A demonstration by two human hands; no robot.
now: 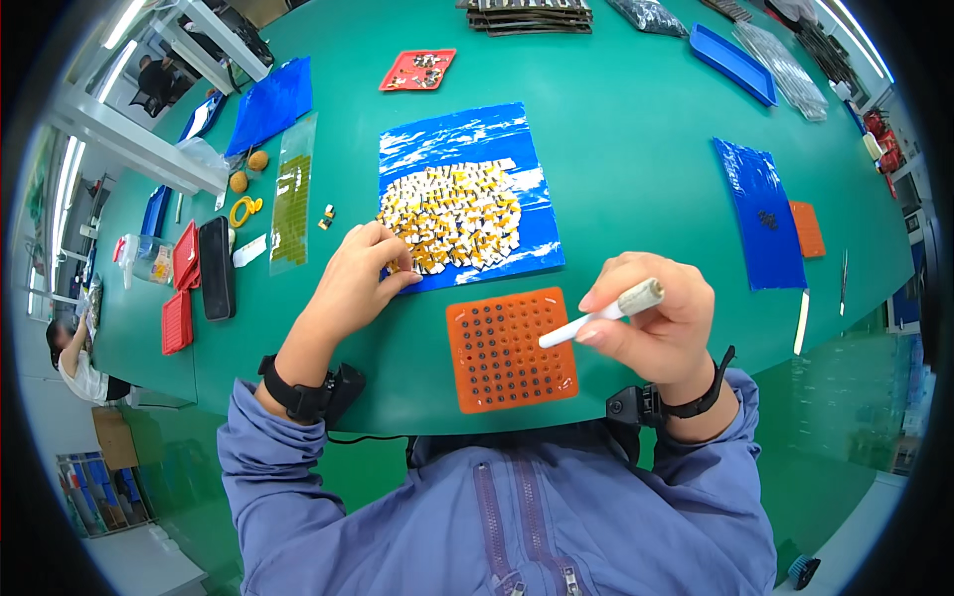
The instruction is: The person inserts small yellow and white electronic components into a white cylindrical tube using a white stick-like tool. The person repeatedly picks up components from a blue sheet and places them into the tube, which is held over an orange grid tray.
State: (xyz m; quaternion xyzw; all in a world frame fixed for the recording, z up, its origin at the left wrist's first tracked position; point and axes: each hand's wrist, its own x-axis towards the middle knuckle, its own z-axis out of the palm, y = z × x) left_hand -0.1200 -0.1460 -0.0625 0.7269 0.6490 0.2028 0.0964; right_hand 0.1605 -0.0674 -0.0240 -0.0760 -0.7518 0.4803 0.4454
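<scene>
My right hand [651, 316] grips a white pen-shaped stick [594, 318] with a worn, wrapped-looking upper end. Its tip hovers over or touches the orange square block [509, 397]; I cannot tell which. Rows of round holes cover the block, and many hold small dark round parts, mostly on its left and lower side. My left hand [363, 278] has thumb and fingers pinched together at the lower left edge of a heap of small white, yellow and black pieces [452, 214]. Whatever is between those fingertips is hidden. The heap lies on a blue sheet [447, 129].
Beyond the sheet sits a red tray [417, 70] with small parts. On the left are a yellow-green strip sheet [291, 199], a black case [216, 268] and red trays [179, 323]. To the right lie another blue sheet [760, 219], an orange block [807, 228] and tweezers [844, 283].
</scene>
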